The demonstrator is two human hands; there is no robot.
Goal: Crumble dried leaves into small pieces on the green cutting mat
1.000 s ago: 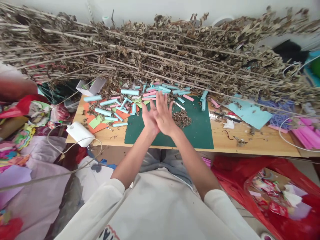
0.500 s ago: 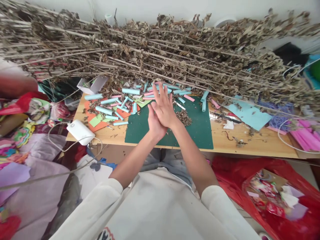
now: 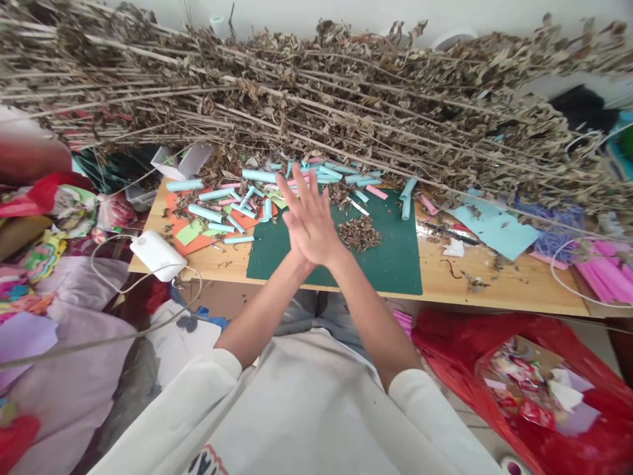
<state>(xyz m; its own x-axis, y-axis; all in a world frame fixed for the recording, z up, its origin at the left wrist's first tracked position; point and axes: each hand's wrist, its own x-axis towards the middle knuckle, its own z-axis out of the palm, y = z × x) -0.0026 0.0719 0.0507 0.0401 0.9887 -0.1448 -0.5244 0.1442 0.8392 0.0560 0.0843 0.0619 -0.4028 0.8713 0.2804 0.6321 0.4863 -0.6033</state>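
My right hand lies flat across my left hand, palm against palm, above the green cutting mat. The right fingers are stretched out and spread. Most of the left hand is covered; the part that shows is flat against the right palm. Whether anything lies between the palms is hidden. A small pile of crumbled dried leaves sits on the mat just right of my hands. Beyond my fingertips are several rolled blue paper tubes and a few pink ones.
A large heap of dried leafy stalks spans the back of the wooden table. A white power bank with a cable lies at the left edge. Blue paper is on the right. A red plastic bag of scraps stands below.
My right hand has slid back and down over my left, now covering more of it. The leaf pile shows more fully beside them.
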